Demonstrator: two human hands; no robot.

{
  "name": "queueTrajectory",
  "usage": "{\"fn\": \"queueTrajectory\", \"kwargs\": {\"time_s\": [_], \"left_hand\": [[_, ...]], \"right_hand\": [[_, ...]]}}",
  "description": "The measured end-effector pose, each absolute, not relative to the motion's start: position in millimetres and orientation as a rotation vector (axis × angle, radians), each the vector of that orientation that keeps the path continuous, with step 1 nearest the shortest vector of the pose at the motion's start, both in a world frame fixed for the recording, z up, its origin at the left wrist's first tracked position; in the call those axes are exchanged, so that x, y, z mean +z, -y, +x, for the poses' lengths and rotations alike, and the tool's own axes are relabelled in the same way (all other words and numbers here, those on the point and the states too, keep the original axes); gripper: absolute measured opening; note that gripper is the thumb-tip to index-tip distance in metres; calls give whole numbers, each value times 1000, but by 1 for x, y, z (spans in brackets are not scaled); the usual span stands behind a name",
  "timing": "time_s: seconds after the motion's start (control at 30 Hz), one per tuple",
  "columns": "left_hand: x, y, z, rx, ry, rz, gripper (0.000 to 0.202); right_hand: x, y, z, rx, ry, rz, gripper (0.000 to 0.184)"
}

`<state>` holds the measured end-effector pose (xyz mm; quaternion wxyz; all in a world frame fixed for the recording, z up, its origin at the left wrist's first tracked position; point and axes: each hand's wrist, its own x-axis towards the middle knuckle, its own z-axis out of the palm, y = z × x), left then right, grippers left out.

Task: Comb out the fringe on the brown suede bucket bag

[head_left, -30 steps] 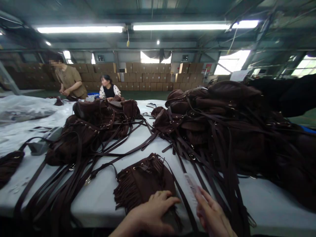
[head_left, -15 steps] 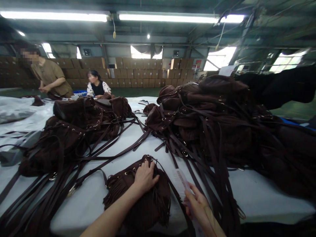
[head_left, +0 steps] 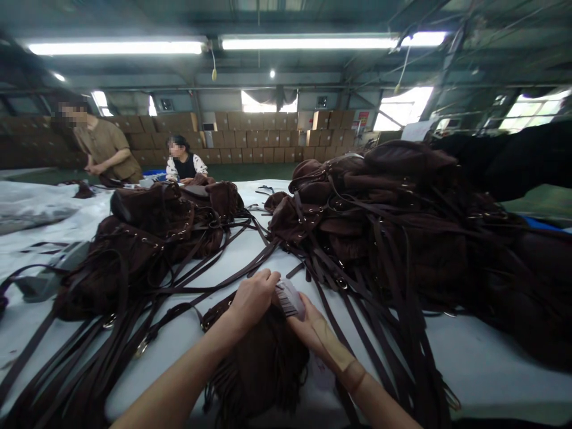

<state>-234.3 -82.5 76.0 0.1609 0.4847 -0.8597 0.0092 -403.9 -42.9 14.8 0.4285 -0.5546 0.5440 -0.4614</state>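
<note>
Two bare hands meet at the top edge of a dark brown fringed bag (head_left: 261, 363), which lies flat on the white-covered table (head_left: 482, 363) close to the person. The left hand (head_left: 254, 296) is knuckles up, its fingers curled shut over the bag's top edge and touching the tag. The right hand (head_left: 310, 329) is palm up, thumb and fingers pinching a white barcode tag (head_left: 290, 298) just above the bag's upper right corner. Both forearms enter from below the bag.

Left of the bag is a low heap of bags (head_left: 152, 238) of the same kind, with metal eyelets. Its long straps (head_left: 89, 351) trail down past the bag's left side, and one strap with a metal ring lies just beside the bag. Farther left of the bag, a grey device (head_left: 42, 283) sits partly hidden under straps.

Right of and beyond the bag is a taller heap of bags (head_left: 402, 220), whose straps spill toward the bag's right side.

Far beyond the bag, at the table's other end, are two other people: a standing person in a tan shirt (head_left: 105, 149), hands on a dark item, and a seated person in a dark top with white sleeves (head_left: 185, 167). Behind them, cardboard cartons (head_left: 268, 140) are stacked along the wall. Fluorescent tube lights (head_left: 308, 43) hang overhead.
</note>
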Motion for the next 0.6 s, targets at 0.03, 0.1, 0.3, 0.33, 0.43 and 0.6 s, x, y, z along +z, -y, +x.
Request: {"fn": "queueTrajectory", "kwargs": {"time_s": [0.03,0.1,0.3,0.33,0.43,0.6], "left_hand": [[80,84,-235,-22,2435,1401,29],[82,87,-237,-172,2377,1375,29],[84,81,-241,-733,2064,1112,19],[89,79,-235,-799,2033,1077,20],[100,81,-206,-979,1893,954,45],[56,94,-167,-1077,2223,947,95]], "right_hand": [[16,42,-398,-1138,-1369,-1428,55],[15,38,-384,-1113,-1399,-1494,56],[17,31,-350,-1130,-1136,-1068,48],[20,30,-349,-1135,-1116,-1037,47],[31,22,-354,-1143,-981,-945,53],[32,16,-361,-1074,-823,-882,58]]}}
